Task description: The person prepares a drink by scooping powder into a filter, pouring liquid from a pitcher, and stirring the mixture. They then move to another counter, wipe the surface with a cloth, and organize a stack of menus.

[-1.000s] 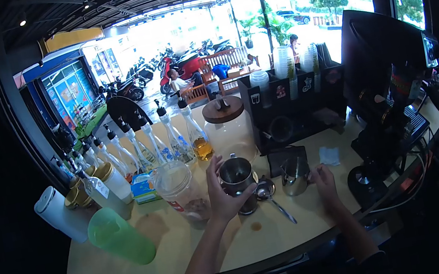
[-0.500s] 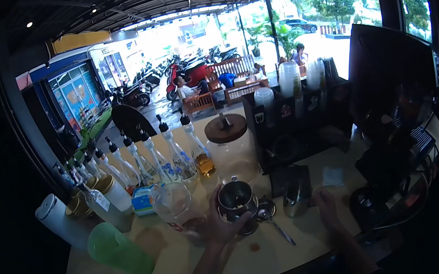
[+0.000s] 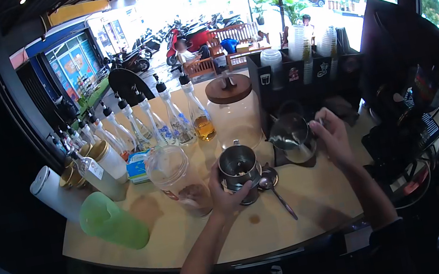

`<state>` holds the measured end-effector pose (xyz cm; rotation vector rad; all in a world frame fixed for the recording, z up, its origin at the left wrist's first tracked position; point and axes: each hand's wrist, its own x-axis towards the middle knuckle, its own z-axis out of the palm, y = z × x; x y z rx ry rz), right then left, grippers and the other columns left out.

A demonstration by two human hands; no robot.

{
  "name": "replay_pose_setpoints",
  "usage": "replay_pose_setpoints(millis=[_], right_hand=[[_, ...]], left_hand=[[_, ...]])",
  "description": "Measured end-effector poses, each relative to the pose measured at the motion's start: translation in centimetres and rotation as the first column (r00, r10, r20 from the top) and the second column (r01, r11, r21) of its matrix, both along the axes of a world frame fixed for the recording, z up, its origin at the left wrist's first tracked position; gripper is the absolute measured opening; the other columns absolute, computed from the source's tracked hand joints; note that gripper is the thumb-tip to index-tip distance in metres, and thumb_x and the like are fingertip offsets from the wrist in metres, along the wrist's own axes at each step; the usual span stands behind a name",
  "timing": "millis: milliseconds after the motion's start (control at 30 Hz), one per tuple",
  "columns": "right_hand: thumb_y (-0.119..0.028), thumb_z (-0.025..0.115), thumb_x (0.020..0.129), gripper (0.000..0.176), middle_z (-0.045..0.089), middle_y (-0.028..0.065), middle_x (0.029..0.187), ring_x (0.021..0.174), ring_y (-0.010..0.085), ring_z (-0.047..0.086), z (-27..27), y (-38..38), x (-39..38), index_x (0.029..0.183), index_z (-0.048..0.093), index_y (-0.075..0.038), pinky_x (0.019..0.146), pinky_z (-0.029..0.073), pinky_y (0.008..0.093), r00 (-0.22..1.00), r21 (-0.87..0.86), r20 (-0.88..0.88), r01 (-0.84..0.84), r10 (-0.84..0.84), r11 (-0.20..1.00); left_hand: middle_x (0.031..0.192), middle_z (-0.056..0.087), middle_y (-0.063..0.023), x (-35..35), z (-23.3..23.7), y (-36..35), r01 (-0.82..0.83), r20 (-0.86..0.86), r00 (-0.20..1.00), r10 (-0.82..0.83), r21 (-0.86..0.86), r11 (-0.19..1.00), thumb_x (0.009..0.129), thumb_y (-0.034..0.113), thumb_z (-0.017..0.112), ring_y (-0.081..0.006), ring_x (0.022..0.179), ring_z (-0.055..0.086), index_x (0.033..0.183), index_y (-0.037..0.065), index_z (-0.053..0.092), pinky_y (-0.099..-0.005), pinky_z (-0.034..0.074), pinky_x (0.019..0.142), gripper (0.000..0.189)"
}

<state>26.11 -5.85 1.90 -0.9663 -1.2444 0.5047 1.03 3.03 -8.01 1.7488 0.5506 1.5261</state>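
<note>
My left hand (image 3: 228,194) is wrapped round a metal cup (image 3: 240,171) with a dark inside and small light bits in it. The cup stands upright at the middle of the counter. My right hand (image 3: 334,137) is closed on the handle side of a shiny pitcher (image 3: 299,149), which is tilted slightly above a dark mat (image 3: 278,157). Just right of the metal cup, a metal spoon (image 3: 282,199) lies with its bowl on a small round dish. A clear plastic jar (image 3: 170,172) with brown contents low inside stands left of my left hand.
A green tumbler (image 3: 115,226) stands at the left front. Pump bottles (image 3: 179,114) line the back, beside a wooden-lidded glass jar (image 3: 233,114). A black cup rack (image 3: 308,71) and a dark monitor (image 3: 402,40) stand at the right. A tissue pack (image 3: 138,169) lies behind the tumbler.
My right hand has taken hold of the pitcher and raised it from the counter. My left hand stays round the metal cup. The camera view has tilted down.
</note>
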Motion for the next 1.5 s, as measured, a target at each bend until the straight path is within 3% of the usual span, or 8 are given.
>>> replay_pose_setpoints(millis=[233,300,433,600,1033,1333,1433,1500], right_hand=[[-0.01,0.063,0.085,0.023,0.041,-0.0062,0.065,0.058,-0.0009,0.036,5.7,2.2,-3.0,0.074,0.043,-0.007,0.05,0.031,0.0167,0.978,-0.08,0.052,-0.197,0.201,0.977],[-0.007,0.061,0.084,0.021,0.041,-0.0067,0.062,0.056,-0.0015,0.037,5.9,3.1,-3.3,0.074,0.043,-0.006,0.048,0.03,0.016,0.964,-0.106,0.149,-0.208,0.222,0.972],[-0.006,0.061,0.082,0.021,0.044,-0.0053,0.064,0.058,-0.002,0.04,7.0,3.9,-4.1,0.074,0.043,-0.005,0.049,0.033,0.0162,0.943,-0.146,0.278,-0.146,0.182,0.978],[-0.006,0.064,0.078,0.026,0.033,-0.0076,0.064,0.059,-0.0005,0.027,7.4,4.9,-5.0,0.071,0.039,-0.007,0.051,0.023,0.0186,0.925,-0.119,0.349,-0.115,0.149,0.986],[-0.006,0.065,0.077,0.025,0.035,-0.006,0.065,0.06,-0.0003,0.03,8.3,4.8,-6.9,0.075,0.04,-0.006,0.05,0.025,0.0195,0.904,-0.209,0.381,-0.12,0.193,0.971],[-0.006,0.065,0.077,0.022,0.033,-0.0042,0.063,0.058,0.0013,0.029,8.3,5.0,-7.1,0.077,0.044,-0.003,0.049,0.024,0.0207,0.824,-0.111,0.556,-0.059,0.111,0.992],[-0.005,0.063,0.079,0.02,0.033,-0.0045,0.064,0.058,0.0005,0.031,8.6,4.8,-7.3,0.078,0.044,-0.002,0.048,0.03,0.0185,0.82,-0.125,0.557,-0.073,0.131,0.989],[-0.004,0.063,0.076,0.021,0.046,0.0041,0.069,0.063,0.0038,0.044,8.9,4.6,-7.4,0.079,0.043,0.003,0.057,0.044,0.0237,0.845,-0.209,0.507,-0.068,0.168,0.976]], left_hand=[[0.113,0.055,-0.0129,-0.2,0.0,0.3,0.029,-0.043,0.999,-0.029,-0.015,0.999,0.06,0.019,0.081,-0.0213,0.106,0.055,0.124,-0.001,0.042,-0.034,0.043,0.094,0.077],[0.114,0.055,-0.0128,-0.3,0.0,0.3,0.035,-0.049,0.998,-0.035,-0.018,0.999,0.06,0.018,0.081,-0.0212,0.107,0.055,0.124,-0.001,0.042,-0.034,0.042,0.094,0.078],[0.115,0.055,-0.0129,-0.3,0.2,0.1,0.064,-0.036,0.997,-0.066,-0.038,0.997,0.06,0.018,0.08,-0.0214,0.108,0.054,0.125,-0.001,0.041,-0.0339,0.042,0.095,0.079],[0.115,0.054,-0.013,-0.3,0.1,0.1,0.069,-0.028,0.997,-0.071,-0.06,0.996,0.06,0.017,0.081,-0.0214,0.108,0.054,0.125,-0.002,0.04,-0.0336,0.041,0.095,0.079],[0.115,0.054,-0.0124,-0.3,0.3,0.1,0.057,-0.052,0.997,-0.058,-0.024,0.998,0.059,0.019,0.081,-0.0209,0.108,0.054,0.125,-0.001,0.04,-0.033,0.041,0.095,0.08],[0.114,0.055,-0.0126,-0.3,0.0,0.4,0.064,-0.047,0.997,-0.065,-0.015,0.998,0.059,0.02,0.081,-0.0208,0.107,0.054,0.125,-0.002,0.041,-0.0329,0.042,0.094,0.08],[0.113,0.055,-0.0128,-0.2,-0.1,0.4,0.067,-0.041,0.997,-0.067,-0.017,0.998,0.059,0.02,0.081,-0.021,0.107,0.055,0.125,-0.002,0.04,-0.033,0.042,0.094,0.08],[0.113,0.055,-0.0129,-0.2,0.1,0.3,0.069,-0.04,0.997,-0.069,-0.016,0.998,0.059,0.02,0.081,-0.0211,0.106,0.055,0.125,-0.002,0.04,-0.033,0.042,0.094,0.08]])
